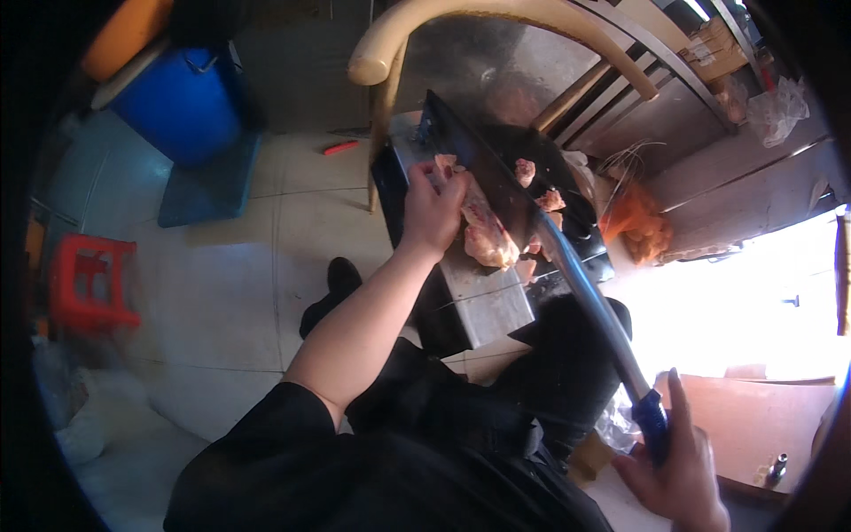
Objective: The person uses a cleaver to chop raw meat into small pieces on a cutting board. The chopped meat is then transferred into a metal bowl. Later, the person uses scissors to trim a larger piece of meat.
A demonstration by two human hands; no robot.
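A hinged bone cutter with a metal base (495,302) stands on the floor before me. Its long dark blade (482,156) slants up and away, joined to a metal lever (592,292) with a blue grip (651,425). My left hand (433,207) pinches the far end of a raw meaty bone (490,238), which lies along the base left of the blade. Around the blue grip rests my right hand (681,472), index finger stretched out along it. Several chopped pieces of meat (550,199) lie right of the blade on a black surface (585,229).
A curved wooden chair (465,10) arches just beyond the cutter. On the left are a blue bin (179,106) and a red plastic stool (93,282). A red-handled tool (341,147) lies on the tiles; an orange mesh bag (635,226) sits to the right.
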